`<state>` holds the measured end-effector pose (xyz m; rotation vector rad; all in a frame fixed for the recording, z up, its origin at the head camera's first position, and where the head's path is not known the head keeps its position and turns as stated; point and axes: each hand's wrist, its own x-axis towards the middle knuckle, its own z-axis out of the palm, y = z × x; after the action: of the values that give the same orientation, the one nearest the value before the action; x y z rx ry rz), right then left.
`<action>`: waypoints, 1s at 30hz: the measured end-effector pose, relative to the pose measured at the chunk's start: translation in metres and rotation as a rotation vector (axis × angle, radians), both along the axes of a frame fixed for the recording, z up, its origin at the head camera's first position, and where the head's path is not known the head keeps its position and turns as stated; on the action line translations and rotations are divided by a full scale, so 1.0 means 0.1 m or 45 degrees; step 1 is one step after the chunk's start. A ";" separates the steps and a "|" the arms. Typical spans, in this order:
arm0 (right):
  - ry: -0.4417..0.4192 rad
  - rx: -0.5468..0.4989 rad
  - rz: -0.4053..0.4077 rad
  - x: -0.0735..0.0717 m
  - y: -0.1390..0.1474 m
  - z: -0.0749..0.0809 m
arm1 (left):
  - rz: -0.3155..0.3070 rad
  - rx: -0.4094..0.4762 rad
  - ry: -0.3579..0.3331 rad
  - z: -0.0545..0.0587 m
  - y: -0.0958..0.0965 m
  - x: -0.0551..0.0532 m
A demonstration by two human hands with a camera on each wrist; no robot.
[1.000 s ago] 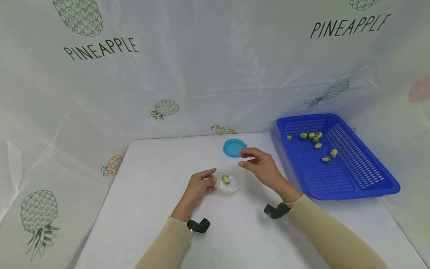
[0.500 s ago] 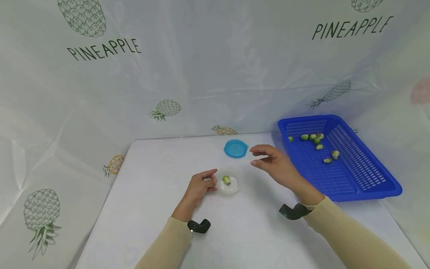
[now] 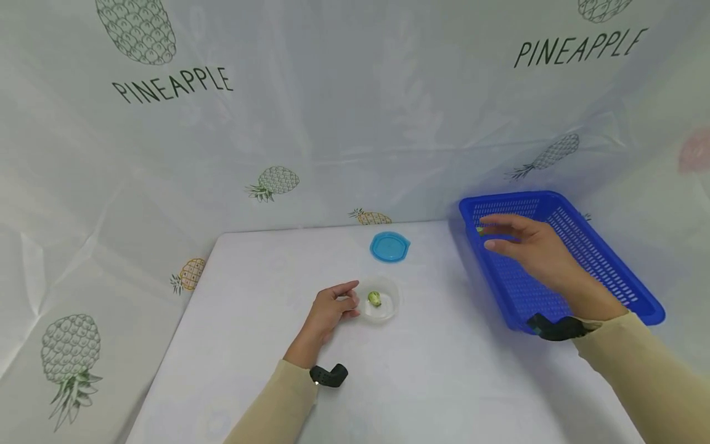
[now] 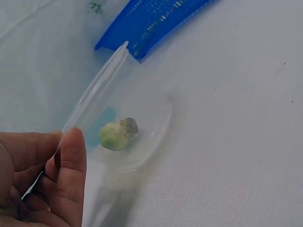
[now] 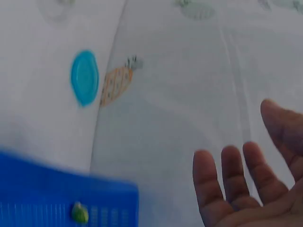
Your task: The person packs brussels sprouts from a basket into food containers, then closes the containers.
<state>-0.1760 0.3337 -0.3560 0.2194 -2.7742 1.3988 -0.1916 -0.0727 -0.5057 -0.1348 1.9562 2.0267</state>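
My left hand point(image 3: 326, 311) pinches the rim of a clear round plastic container point(image 3: 392, 303) between thumb and fingers. Inside it lies one Brussels sprout point(image 4: 116, 135), pale green with its cut stem showing. Over the blue perforated basket point(image 3: 501, 296) hovers my right hand point(image 3: 538, 251), fingers spread and holding nothing. A Brussels sprout point(image 5: 79, 213) shows at the basket's left side; the hand hides the other sprouts there in the head view.
A round blue lid point(image 3: 390, 246) with a tab lies on the white table point(image 3: 266, 271) behind the container. A pineapple-print sheet point(image 3: 355, 123) hangs along the table's back and sides.
My right hand has moved right, away from beside the container to above the basket. The left hand and container have stayed in place.
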 end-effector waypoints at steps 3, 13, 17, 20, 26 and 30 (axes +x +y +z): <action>-0.051 0.052 -0.010 -0.05 0.25 0.00 | 0.000 -0.004 0.000 0.00 -0.01 0.00; -0.154 0.188 0.003 -0.22 0.96 -0.20 | -0.001 -0.001 -0.020 0.00 -0.02 0.02; -0.193 0.257 0.026 -0.28 1.19 -0.30 | -0.004 -0.009 -0.021 0.00 -0.01 0.02; -0.244 0.290 0.045 -0.33 1.33 -0.37 | -0.003 -0.003 -0.021 0.00 -0.01 0.02; -0.348 0.276 0.096 -0.39 1.50 -0.51 | -0.003 0.008 -0.006 -0.01 -0.02 0.02; -0.375 0.279 0.109 -0.43 1.59 -0.61 | -0.003 0.020 -0.002 0.00 -0.02 0.01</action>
<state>-0.2193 0.4924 -0.4167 0.1483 -3.1985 1.2305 -0.1906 -0.0750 -0.5061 -0.1301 1.9382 2.0391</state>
